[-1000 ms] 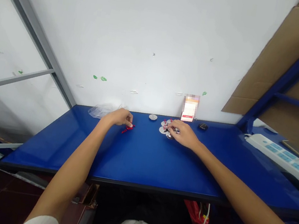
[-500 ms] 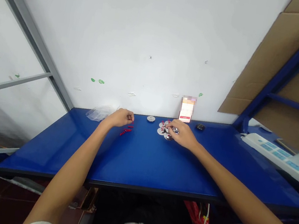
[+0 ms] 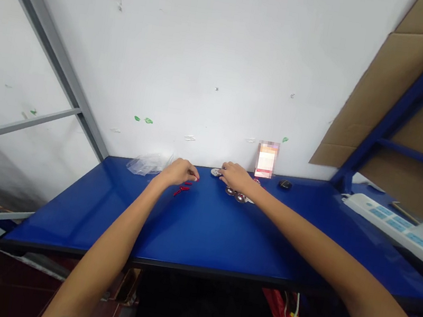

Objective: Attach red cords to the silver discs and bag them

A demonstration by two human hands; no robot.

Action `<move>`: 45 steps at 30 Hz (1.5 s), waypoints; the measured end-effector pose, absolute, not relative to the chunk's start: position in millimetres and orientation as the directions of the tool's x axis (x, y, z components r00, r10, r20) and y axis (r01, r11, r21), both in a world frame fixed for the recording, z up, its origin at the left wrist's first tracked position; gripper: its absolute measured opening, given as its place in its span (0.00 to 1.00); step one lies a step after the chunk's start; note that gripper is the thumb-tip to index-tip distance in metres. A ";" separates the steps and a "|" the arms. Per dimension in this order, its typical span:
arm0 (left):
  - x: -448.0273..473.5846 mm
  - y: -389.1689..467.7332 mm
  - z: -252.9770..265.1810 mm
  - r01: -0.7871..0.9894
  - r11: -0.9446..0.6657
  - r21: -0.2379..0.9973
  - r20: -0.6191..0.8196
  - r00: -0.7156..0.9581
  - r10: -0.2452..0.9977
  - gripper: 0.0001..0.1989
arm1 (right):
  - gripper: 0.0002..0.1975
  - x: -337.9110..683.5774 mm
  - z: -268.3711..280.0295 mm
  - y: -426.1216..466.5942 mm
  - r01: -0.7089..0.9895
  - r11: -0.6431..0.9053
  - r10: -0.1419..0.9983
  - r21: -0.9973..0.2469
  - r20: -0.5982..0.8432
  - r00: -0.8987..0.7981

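My left hand [image 3: 182, 172] hovers over the blue table with thumb and fingers pinched on a red cord, of which only a little shows at the fingertips. Below it lie several short red cords [image 3: 182, 190]. At the wall side, the fingers of my right hand [image 3: 235, 176] close on the edge of a small round metal disc [image 3: 215, 172], shaped like a finger cymbal. Under my right wrist sits a group of similar shiny discs [image 3: 241, 198]; the hand and forearm hide part of them.
A clear plastic bag [image 3: 148, 163] lies at the back left of the blue table [image 3: 199, 237]. A lit phone [image 3: 266, 160] leans on the wall, with a small black object [image 3: 285, 184] beside it. The white power strip [image 3: 397, 225] runs along the right.
My right hand has moved left from the group of discs to the lone disc. My left hand has shifted slightly right with the red cord. The view has tilted a little.
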State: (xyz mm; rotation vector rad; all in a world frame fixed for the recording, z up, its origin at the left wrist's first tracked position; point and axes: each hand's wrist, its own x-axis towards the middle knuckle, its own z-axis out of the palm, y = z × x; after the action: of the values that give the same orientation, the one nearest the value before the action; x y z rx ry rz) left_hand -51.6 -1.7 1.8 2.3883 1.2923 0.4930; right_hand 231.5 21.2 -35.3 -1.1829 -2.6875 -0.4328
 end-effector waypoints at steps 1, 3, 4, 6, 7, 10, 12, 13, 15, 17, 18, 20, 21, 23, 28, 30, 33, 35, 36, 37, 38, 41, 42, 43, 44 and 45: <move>-51.6 -1.3 1.3 0.706 -0.505 0.496 0.102 0.530 0.842 0.09 | 0.11 229.9 -34.0 23.3 0.733 0.647 0.687 0.210 0.255 -0.680; -50.7 -1.5 1.1 0.690 -0.513 0.511 0.097 0.547 0.832 0.09 | 0.10 230.2 -32.0 24.7 0.700 0.665 0.655 0.260 0.248 -0.714; -49.9 -2.1 1.7 0.685 -0.521 0.509 0.117 0.545 0.830 0.10 | 0.11 231.6 -31.5 24.6 0.685 0.671 0.636 0.285 0.255 -0.729; -47.7 -4.1 3.8 0.675 -0.544 0.499 0.171 0.538 0.825 0.09 | 0.12 235.8 -31.4 24.8 0.666 0.677 0.608 0.313 0.272 -0.746; -46.8 -5.2 5.0 0.669 -0.553 0.496 0.195 0.535 0.822 0.09 | 0.12 238.1 -31.6 25.5 0.664 0.678 0.601 0.314 0.282 -0.748; -45.6 -7.6 7.5 0.660 -0.565 0.495 0.230 0.528 0.818 0.08 | 0.11 244.4 -31.1 29.0 0.680 0.675 0.596 0.286 0.331 -0.731; -46.1 -7.9 7.0 0.664 -0.555 0.501 0.227 0.518 0.825 0.08 | 0.11 248.3 -29.4 29.3 0.696 0.668 0.594 0.265 0.374 -0.712; -46.3 -7.9 6.4 0.663 -0.544 0.514 0.224 0.508 0.832 0.08 | 0.12 250.5 -28.3 27.6 0.705 0.662 0.592 0.252 0.401 -0.699; -45.6 -8.6 5.1 0.641 -0.512 0.571 0.231 0.473 0.850 0.09 | 0.14 256.1 -26.8 19.8 0.727 0.651 0.586 0.220 0.463 -0.665; -41.8 -11.2 4.3 0.580 -0.475 0.661 0.256 0.421 0.870 0.10 | 0.15 263.3 -27.3 6.1 0.743 0.648 0.576 0.169 0.530 -0.622; -38.4 -13.4 4.1 0.536 -0.459 0.709 0.269 0.397 0.878 0.11 | 0.15 267.1 -28.4 -2.1 0.739 0.658 0.563 0.142 0.559 -0.609; -28.6 -19.4 3.4 0.437 -0.433 0.788 0.280 0.372 0.885 0.13 | 0.14 273.9 -32.1 -19.5 0.717 0.694 0.540 0.071 0.608 -0.582; -22.5 -22.7 2.4 0.393 -0.423 0.816 0.278 0.374 0.885 0.14 | 0.14 276.3 -34.0 -27.7 0.700 0.713 0.537 0.024 0.624 -0.568; -9.7 -28.9 -1.1 0.326 -0.410 0.852 0.274 0.391 0.879 0.16 | 0.13 278.8 -36.9 -41.5 0.667 0.741 0.550 -0.079 0.642 -0.535; 12.6 -39.3 -11.8 0.298 -0.434 0.850 0.297 0.408 0.863 0.17 | 0.12 275.7 -32.9 -56.1 0.568 0.781 0.577 -0.261 0.650 -0.495; 16.2 -43.1 -11.8 0.321 -0.461 0.827 0.327 0.392 0.860 0.16 | 0.12 274.3 -29.3 -57.4 0.537 0.791 0.575 -0.292 0.654 -0.491; 20.6 -50.3 -7.4 0.351 -0.506 0.788 0.379 0.372 0.847 0.14 | 0.12 272.6 -26.0 -59.2 0.515 0.785 0.595 -0.344 0.651 -0.471; 24.1 -55.2 -4.5 0.392 -0.535 0.748 0.418 0.349 0.839 0.12 | 0.12 271.2 -25.3 -60.6 0.495 0.784 0.601 -0.375 0.657 -0.454; 25.8 -57.1 -3.8 0.417 -0.545 0.728 0.434 0.334 0.836 0.11 | 0.13 270.4 -25.3 -61.2 0.480 0.789 0.597 -0.383 0.663 -0.452; 27.4 -58.4 -3.6 0.439 -0.551 0.710 0.449 0.321 0.834 0.10 | 0.12 269.6 -25.4 -61.6 0.465 0.797 0.588 -0.386 0.671 -0.451; 28.6 -59.1 -3.9 0.454 -0.554 0.698 0.458 0.311 0.833 0.10 | 0.12 268.9 -25.7 -62.0 0.452 0.804 0.580 -0.387 0.679 -0.451; 30.5 -59.0 -6.8 0.462 -0.553 0.693 0.469 0.295 0.833 0.08 | 0.12 267.6 -27.2 -62.5 0.443 0.813 0.568 -0.379 0.687 -0.453; 30.7 -58.6 -8.0 0.459 -0.548 0.699 0.466 0.288 0.836 0.08 | 0.12 267.3 -27.9 -62.4 0.448 0.814 0.564 -0.369 0.687 -0.459; 30.8 -58.3 -9.1 0.454 -0.540 0.709 0.460 0.282 0.842 0.07 | 0.12 267.2 -28.8 -62.3 0.455 0.817 0.558 -0.355 0.685 -0.467; 30.8 -58.1 -10.1 0.450 -0.529 0.720 0.452 0.275 0.849 0.07 | 0.13 267.2 -29.6 -61.9 0.463 0.819 0.553 -0.339 0.683 -0.477; 30.8 -58.0 -10.9 0.446 -0.519 0.729 0.444 0.270 0.855 0.07 | 0.13 267.2 -30.6 -61.5 0.472 0.820 0.549 -0.324 0.680 -0.486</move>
State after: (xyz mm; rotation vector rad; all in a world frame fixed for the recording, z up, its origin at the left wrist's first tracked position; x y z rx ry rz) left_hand 30.8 -58.0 -10.9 2.0803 1.1711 1.1687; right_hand 267.2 -61.5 -30.6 -0.7466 -2.1667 0.1176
